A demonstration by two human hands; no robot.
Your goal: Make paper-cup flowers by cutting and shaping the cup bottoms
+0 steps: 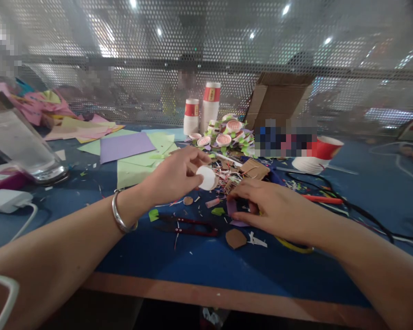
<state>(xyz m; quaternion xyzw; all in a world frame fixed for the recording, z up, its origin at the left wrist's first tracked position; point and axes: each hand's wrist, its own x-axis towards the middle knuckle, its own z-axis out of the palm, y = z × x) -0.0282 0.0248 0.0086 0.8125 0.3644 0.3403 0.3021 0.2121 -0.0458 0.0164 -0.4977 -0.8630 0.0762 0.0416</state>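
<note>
My left hand [181,172] pinches a small white paper disc [206,178] between thumb and fingers, above the table. To its right, my right hand [261,201] is low over the table, its thumb and fingertips closed around a piece of purple paper [231,207]. Another bit of purple paper lies under that hand. Thread snips [192,226] with dark red handles lie in front of my hands. Near them are a brown cardboard piece [236,239], a green paper scrap [219,211] and a small cardboard disc [188,200].
Behind my hands are shredded scraps [227,176], a cluster of small paper-cup pieces [223,140] and stacked paper cups [211,110]. Coloured sheets [127,146] and a glass of water [24,142] are left. More cups [318,156] and a black cable [365,220] lie right.
</note>
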